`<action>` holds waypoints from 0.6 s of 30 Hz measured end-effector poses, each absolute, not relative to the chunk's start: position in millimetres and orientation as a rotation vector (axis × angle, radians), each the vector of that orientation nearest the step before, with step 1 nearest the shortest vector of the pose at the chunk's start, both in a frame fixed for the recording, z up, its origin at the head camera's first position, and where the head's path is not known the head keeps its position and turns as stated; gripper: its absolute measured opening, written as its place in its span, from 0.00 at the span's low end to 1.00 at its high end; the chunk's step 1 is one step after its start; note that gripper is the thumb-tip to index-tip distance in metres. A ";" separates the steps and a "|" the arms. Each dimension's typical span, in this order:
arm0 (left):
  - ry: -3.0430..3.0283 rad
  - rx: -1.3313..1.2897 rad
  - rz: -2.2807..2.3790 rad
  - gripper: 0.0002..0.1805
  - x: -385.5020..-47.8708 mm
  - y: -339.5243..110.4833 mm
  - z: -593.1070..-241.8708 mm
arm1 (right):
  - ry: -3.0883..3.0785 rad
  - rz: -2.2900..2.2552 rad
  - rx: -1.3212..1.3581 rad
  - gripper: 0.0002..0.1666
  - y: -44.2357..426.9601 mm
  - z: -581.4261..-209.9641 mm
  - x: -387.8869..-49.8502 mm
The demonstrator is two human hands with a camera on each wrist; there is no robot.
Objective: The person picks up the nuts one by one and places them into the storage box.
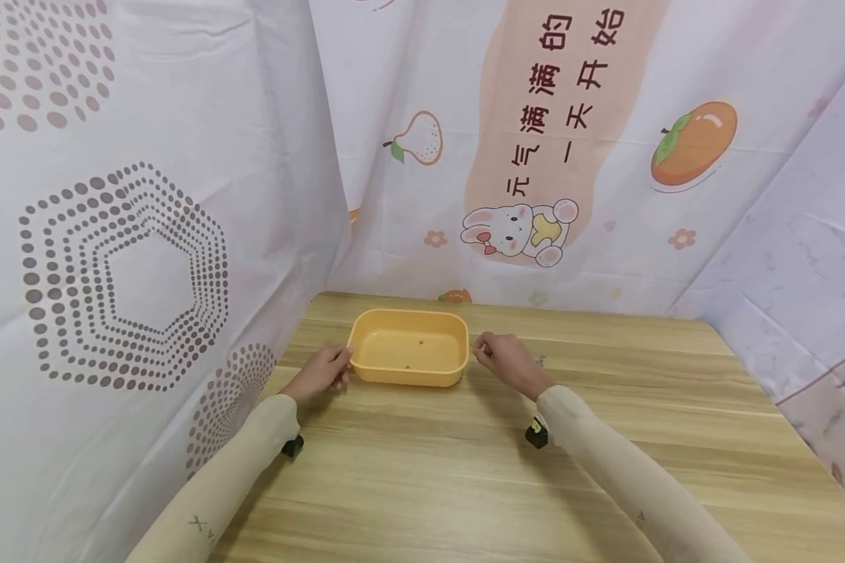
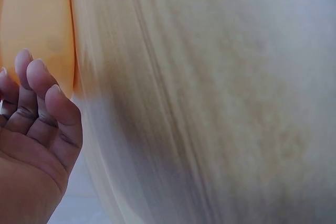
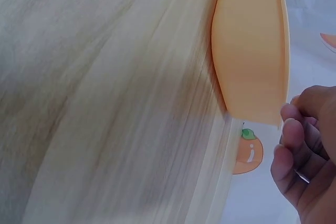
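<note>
A yellow rectangular container (image 1: 410, 378) stands upright on the wooden table near the fabric backdrop. At its left end is my left hand (image 1: 321, 371), the thumb tip against the rim and the other fingers loosely bent beside the wall. In the left wrist view the fingers of my left hand (image 2: 39, 124) overlap the container's wall (image 2: 39, 24); the thumb is hidden. My right hand (image 1: 508, 361) is just off the right end, fingers loosely bent. The right wrist view has my right hand (image 3: 310, 145) by the lower corner of the container (image 3: 252, 51), holding nothing.
The wooden table (image 1: 422, 469) extends toward me and to the right. A white patterned curtain (image 1: 148, 274) hangs close along the left side, and a printed cloth (image 1: 408, 211) hangs behind the container. Small dark spots mark the container's inner floor.
</note>
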State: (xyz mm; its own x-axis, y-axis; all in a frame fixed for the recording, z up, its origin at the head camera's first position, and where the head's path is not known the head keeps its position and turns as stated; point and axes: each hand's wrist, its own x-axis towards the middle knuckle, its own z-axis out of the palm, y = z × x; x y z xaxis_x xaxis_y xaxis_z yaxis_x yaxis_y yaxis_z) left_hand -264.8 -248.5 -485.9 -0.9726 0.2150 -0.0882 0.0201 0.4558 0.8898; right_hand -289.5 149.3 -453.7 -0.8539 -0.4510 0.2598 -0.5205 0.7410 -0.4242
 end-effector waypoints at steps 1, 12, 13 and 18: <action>2.517 0.205 1.534 0.26 -264.9 -248.3 -485.9 | -2.801 0.748 0.785 0.07 148.6 -453.9 -289.6; 2.522 0.230 1.539 0.26 -260.8 -246.5 -482.2 | -2.800 0.774 0.802 0.06 143.0 -454.6 -289.6; 2.526 0.234 1.537 0.26 -260.4 -246.5 -482.1 | -2.797 0.779 0.804 0.06 142.4 -454.3 -289.4; 2.532 0.222 1.534 0.26 -260.2 -246.4 -481.5 | -2.788 0.778 0.821 0.06 137.6 -452.2 -288.4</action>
